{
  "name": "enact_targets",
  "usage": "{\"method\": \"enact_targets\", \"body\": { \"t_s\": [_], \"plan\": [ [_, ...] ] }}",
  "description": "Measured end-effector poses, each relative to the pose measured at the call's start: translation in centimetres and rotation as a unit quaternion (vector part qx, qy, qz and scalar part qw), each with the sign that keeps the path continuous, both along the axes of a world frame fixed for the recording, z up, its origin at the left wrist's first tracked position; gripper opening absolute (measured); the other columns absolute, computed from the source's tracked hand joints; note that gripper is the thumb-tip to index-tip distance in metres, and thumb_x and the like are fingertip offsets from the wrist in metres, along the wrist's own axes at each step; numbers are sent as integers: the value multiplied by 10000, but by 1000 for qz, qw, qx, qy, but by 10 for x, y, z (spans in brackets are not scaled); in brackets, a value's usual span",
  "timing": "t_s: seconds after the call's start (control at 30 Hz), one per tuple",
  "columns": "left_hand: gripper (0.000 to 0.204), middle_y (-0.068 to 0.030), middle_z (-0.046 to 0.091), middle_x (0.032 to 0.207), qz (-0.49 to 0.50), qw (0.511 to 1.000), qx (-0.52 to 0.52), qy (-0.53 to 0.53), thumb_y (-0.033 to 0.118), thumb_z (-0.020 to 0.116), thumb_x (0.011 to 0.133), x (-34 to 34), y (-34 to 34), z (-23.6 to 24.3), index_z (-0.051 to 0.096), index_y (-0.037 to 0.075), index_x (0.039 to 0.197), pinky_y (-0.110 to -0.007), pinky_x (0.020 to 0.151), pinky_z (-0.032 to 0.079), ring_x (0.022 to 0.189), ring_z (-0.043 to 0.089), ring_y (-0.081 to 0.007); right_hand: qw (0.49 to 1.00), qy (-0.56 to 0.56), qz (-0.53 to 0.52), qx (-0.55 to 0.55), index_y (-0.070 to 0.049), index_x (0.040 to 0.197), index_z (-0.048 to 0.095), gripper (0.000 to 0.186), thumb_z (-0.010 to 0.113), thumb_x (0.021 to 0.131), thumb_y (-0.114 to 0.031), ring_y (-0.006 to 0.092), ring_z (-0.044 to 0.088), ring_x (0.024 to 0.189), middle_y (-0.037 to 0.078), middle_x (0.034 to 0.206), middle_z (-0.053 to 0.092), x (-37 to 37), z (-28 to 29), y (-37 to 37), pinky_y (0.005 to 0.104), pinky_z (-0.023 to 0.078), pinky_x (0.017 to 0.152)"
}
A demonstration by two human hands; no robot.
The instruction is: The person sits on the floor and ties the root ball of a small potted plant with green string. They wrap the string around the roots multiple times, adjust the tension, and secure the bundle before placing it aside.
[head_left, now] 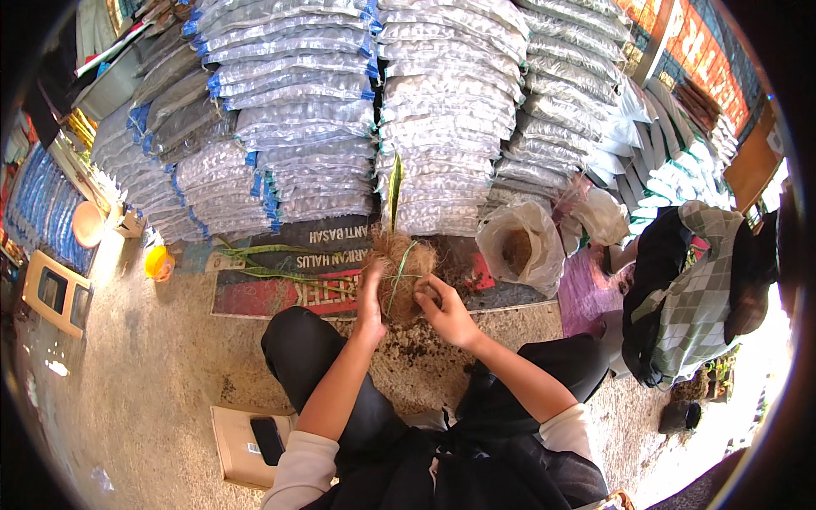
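A rounded bundle of brown coconut fibre (406,293) stands between my hands, above the dark ground sheet. One upright green leaf with yellow edges (394,191) rises from its top. Green string (403,270) crosses the bundle in a long upright line and a shorter one across. My left hand (371,297) presses along the left side, its fingers fairly straight, holding the bundle steady. At the right side, my right hand (448,314) has its fingers curled in a pinch where the string runs to them. The fingertips are partly hidden against the fibre.
Loose leaves (276,263) lie on the printed sheet (238,293). To the right stands an open plastic sack (520,246) of brown material; beyond it is a person in a checked garment (697,289). Stacked filled bags (446,127) line the back. A phone (267,440) rests on a cardboard box (234,446).
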State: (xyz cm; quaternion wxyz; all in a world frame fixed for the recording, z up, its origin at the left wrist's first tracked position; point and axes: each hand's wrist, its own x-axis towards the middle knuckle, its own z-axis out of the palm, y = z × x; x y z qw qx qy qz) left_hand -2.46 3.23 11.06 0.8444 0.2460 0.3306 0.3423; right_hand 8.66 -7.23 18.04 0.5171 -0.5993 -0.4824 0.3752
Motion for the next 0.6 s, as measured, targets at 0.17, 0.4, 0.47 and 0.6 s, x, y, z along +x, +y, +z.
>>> {"method": "enact_targets", "body": {
  "t_s": [0.17,0.4,0.47,0.6],
  "plan": [
    [755,-59,287,1346,7,996,42,79,571,527,744,2,2,3,301,145,1324,-476,992,218,1242,262,-226,999,-21,6,25,-22,884,462,40,465,850,-43,43,319,559,-24,614,371,-3,-2,-2,218,287,488],
    [693,-42,343,1307,23,999,4,40,517,556,760,6,1,-5,338,148,1304,-446,965,273,1197,332,-214,999,29,-14,15,-8,861,477,48,496,840,-47,25,311,558,-43,605,380,-3,9,2,209,273,478],
    [691,-41,367,1286,30,998,2,48,495,574,759,6,2,-1,337,139,1303,-430,943,310,1176,359,-210,999,3,-19,33,4,859,498,86,534,822,-64,24,320,548,-39,593,396,-1,7,5,209,278,472],
    [687,-62,408,1225,48,999,15,21,465,594,757,6,-1,5,345,94,1280,-412,889,371,1114,414,-208,995,-90,-38,36,25,869,541,163,604,774,-92,39,359,521,2,568,469,0,16,6,223,326,462]
  ]
}}
